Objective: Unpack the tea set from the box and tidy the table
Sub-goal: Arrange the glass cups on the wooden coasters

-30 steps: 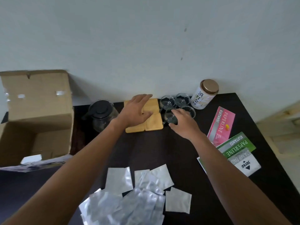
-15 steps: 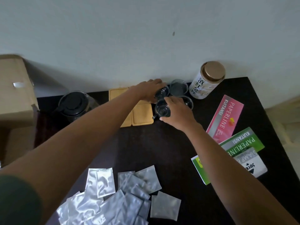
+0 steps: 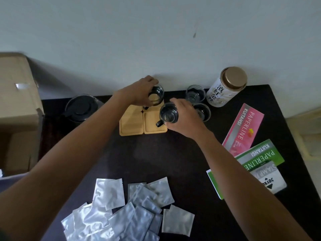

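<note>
Glass cups (image 3: pixel 168 113) and (image 3: pixel 155 96), one pinched in each hand's grip above wooden coasters (image 3: pixel 143 121), risk slipping or clinking together, hands being close, if lowered carelessly

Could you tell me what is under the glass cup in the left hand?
The glass cup gripped by the left hand is over the far right wooden coaster, whose yellow wood shows through it. The hand hides whether the cup rests on it.
</note>
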